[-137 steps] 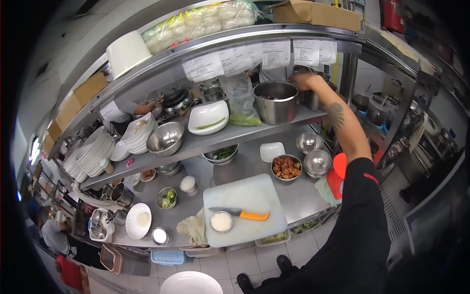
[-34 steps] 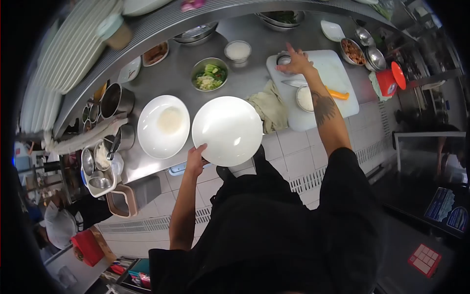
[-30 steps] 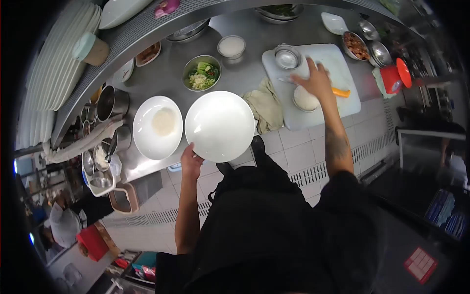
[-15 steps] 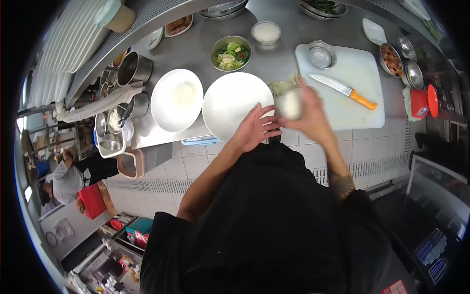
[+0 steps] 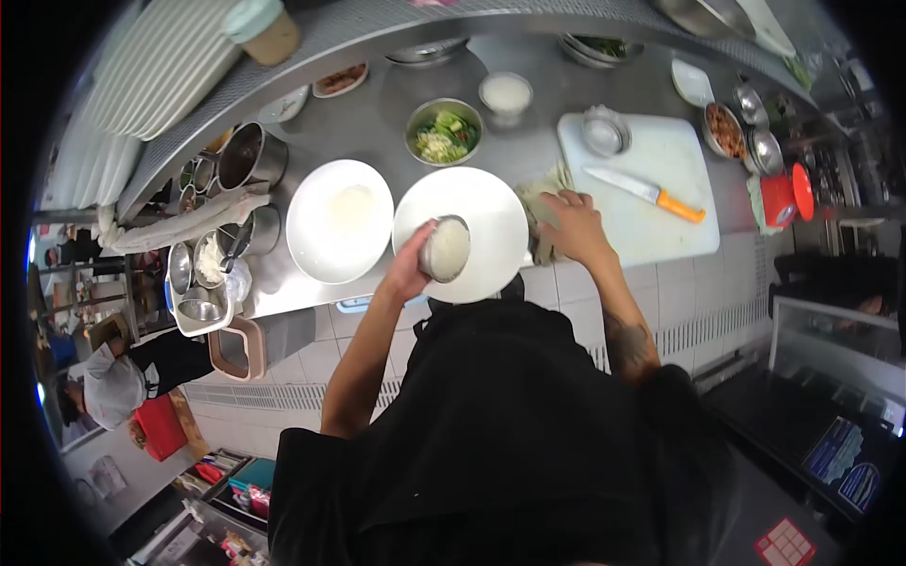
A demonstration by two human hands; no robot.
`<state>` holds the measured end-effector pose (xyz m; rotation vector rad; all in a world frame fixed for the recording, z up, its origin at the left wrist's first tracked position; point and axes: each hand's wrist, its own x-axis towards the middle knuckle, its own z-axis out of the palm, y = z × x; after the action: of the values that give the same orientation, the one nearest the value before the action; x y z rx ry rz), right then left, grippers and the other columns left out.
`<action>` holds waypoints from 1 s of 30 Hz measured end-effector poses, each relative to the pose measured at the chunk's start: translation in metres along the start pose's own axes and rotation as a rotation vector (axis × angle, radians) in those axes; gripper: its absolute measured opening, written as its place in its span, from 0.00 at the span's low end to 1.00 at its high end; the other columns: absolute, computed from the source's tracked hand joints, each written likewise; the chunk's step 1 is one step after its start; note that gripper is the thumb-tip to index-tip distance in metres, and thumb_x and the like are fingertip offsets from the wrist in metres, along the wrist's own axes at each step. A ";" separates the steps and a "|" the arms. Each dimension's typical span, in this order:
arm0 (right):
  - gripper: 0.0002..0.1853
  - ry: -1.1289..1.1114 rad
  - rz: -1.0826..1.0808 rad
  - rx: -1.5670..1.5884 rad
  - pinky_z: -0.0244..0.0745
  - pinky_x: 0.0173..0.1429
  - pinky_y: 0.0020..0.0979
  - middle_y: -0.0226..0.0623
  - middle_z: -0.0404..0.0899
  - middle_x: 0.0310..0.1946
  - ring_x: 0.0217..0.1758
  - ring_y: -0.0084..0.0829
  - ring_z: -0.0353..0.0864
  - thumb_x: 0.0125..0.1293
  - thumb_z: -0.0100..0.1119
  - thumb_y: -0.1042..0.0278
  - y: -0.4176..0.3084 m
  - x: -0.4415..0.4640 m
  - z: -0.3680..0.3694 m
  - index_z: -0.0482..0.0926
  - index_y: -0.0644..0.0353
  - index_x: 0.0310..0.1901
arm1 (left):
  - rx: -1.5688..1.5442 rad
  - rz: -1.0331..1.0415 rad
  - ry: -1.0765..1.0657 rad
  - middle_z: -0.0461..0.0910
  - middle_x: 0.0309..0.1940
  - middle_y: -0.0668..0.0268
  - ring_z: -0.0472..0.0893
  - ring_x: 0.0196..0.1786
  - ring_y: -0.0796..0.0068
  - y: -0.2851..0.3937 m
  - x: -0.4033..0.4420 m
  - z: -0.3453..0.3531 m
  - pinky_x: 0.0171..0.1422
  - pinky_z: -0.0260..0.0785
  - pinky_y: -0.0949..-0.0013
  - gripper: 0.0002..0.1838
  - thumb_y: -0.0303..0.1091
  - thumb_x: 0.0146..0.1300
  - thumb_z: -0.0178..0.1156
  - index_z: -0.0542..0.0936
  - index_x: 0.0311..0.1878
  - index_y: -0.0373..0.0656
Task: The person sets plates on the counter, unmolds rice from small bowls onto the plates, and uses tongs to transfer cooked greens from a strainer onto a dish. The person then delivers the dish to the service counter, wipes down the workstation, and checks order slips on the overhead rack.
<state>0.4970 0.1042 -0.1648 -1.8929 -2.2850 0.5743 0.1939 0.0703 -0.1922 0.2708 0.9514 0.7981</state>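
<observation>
The left hand [image 5: 410, 266] grips a metal bowl [image 5: 435, 263] of white rice [image 5: 453, 245], tilted over the white plate [image 5: 500, 215]. Farther from the bowl, the right hand [image 5: 566, 219] spreads loosely at the cloth [image 5: 550, 183], right of the plate; contact is unclear.

Rice [image 5: 451, 247] and plate [image 5: 500, 217] are white, the cloth [image 5: 543, 189] grey-green, the knife handle [image 5: 681, 207] near the board's [image 5: 651, 241] right edge orange.

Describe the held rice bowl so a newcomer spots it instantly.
Along the steel counter, find the round white plate nearer the cutting board. Over it is a metal rice bowl. Unlike the standing rice bowl, it's in the left hand.
</observation>
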 end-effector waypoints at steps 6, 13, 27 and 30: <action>0.20 0.186 -0.090 0.295 0.74 0.54 0.40 0.53 0.79 0.45 0.46 0.49 0.79 0.58 0.62 0.68 -0.001 0.000 -0.014 0.77 0.62 0.53 | 0.573 0.290 0.075 0.74 0.58 0.55 0.75 0.61 0.60 -0.016 0.029 0.029 0.64 0.67 0.58 0.33 0.49 0.63 0.62 0.68 0.67 0.44; 0.17 0.104 0.052 0.172 0.75 0.47 0.49 0.56 0.80 0.39 0.42 0.58 0.80 0.63 0.58 0.58 -0.019 -0.005 0.051 0.78 0.64 0.45 | 1.910 0.996 0.307 0.63 0.62 0.44 0.66 0.61 0.41 -0.061 0.029 0.034 0.63 0.60 0.45 0.37 0.53 0.55 0.63 0.67 0.68 0.52; 0.20 0.231 0.222 0.082 0.75 0.35 0.51 0.53 0.80 0.24 0.30 0.55 0.81 0.69 0.51 0.53 -0.019 -0.004 0.039 0.75 0.63 0.28 | 1.894 0.933 0.232 0.62 0.64 0.48 0.64 0.64 0.45 -0.056 0.029 0.031 0.66 0.59 0.48 0.43 0.53 0.53 0.66 0.62 0.71 0.49; 0.23 0.090 0.062 0.167 0.77 0.36 0.50 0.53 0.81 0.26 0.33 0.53 0.83 0.64 0.58 0.47 -0.042 -0.005 0.047 0.76 0.65 0.31 | 1.816 0.944 0.253 0.63 0.63 0.48 0.64 0.63 0.46 -0.057 0.032 0.031 0.66 0.59 0.49 0.48 0.52 0.50 0.68 0.59 0.72 0.44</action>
<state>0.4442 0.0836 -0.1918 -1.8754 -2.0611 0.6512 0.2572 0.0573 -0.2246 2.3550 1.5881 0.5395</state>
